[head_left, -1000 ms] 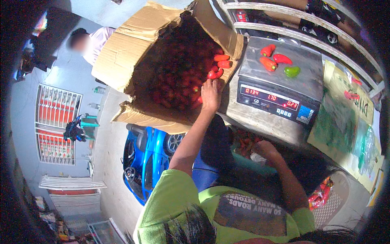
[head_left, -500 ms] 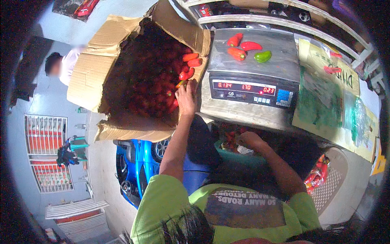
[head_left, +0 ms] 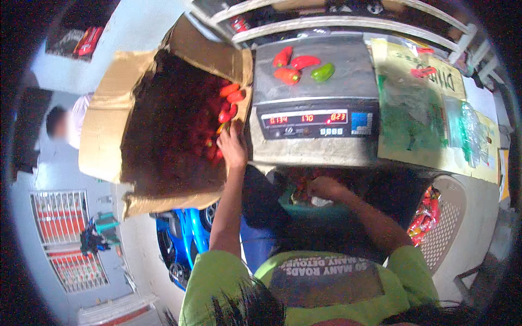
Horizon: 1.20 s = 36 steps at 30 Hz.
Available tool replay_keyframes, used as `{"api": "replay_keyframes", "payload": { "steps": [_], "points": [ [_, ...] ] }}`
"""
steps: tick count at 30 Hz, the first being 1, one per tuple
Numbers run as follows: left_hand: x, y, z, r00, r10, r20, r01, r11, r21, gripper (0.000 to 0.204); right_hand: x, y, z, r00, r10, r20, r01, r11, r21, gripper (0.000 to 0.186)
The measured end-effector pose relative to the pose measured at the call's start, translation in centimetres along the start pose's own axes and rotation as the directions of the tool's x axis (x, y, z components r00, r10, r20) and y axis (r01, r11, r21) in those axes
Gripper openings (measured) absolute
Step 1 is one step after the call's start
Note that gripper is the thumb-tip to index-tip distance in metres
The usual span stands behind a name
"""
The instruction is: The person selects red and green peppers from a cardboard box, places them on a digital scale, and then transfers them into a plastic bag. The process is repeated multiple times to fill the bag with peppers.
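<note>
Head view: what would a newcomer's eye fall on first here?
Probably the green pepper beside three red peppers atop the scale, above its glowing display. Then the big open cardboard box left of it, with the left hand at more peppers near its right edge.

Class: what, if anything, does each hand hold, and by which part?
The left hand is at the right end of a glossy green-and-orange pepper; a grip cannot be confirmed. The right hand is too dim to tell.
</note>
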<state>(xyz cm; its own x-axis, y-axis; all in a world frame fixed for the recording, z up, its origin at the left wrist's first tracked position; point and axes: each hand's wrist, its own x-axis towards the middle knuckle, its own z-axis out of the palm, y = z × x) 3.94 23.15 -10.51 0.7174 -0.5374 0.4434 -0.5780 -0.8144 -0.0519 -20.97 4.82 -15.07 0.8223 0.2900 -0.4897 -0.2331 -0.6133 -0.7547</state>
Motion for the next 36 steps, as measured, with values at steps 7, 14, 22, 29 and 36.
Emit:
{"api": "replay_keyframes", "payload": {
  "steps": [7, 14, 22, 29, 36],
  "points": [
    [0.4, 0.1, 0.2, 0.996, 0.034, -0.082, -0.039, 0.998, -0.058, 0.046, 1.4, 1.9, 2.0, 0.998, 0.025, -0.049, -0.028, 0.998, -0.06, 0.025],
    [0.1, -0.1, -0.1, 0.999, -0.009, 0.037, 0.009, 1.0, -0.003, 0.052, 1.4, 1.4, 1.7, 0.992, -0.093, -0.084, 0.085, 0.992, -0.095, 0.023],
    [0.4, 0.0, 0.1, 1.0, -0.007, 0.001, 0.007, 0.999, -0.037, 0.044, 0.6, -0.3, 0.3, 0.999, -0.034, 0.001, 0.034, 0.993, -0.111, 0.023],
    [0.3, 0.2, -0.2, 1.0, -0.008, -0.027, 0.007, 1.0, -0.008, 0.042, -0.1, -0.4, 0.9, 0.99, -0.046, -0.136, 0.046, 0.999, -0.005, 0.038],
    [0.7, 0.4, -0.6, 1.0, -0.01, 0.012, 0.01, 1.0, -0.004, 0.046, 0.7, -0.1, 0.9, 0.995, -0.006, -0.105, -0.003, 0.996, -0.09, 0.025]
  ]
}}
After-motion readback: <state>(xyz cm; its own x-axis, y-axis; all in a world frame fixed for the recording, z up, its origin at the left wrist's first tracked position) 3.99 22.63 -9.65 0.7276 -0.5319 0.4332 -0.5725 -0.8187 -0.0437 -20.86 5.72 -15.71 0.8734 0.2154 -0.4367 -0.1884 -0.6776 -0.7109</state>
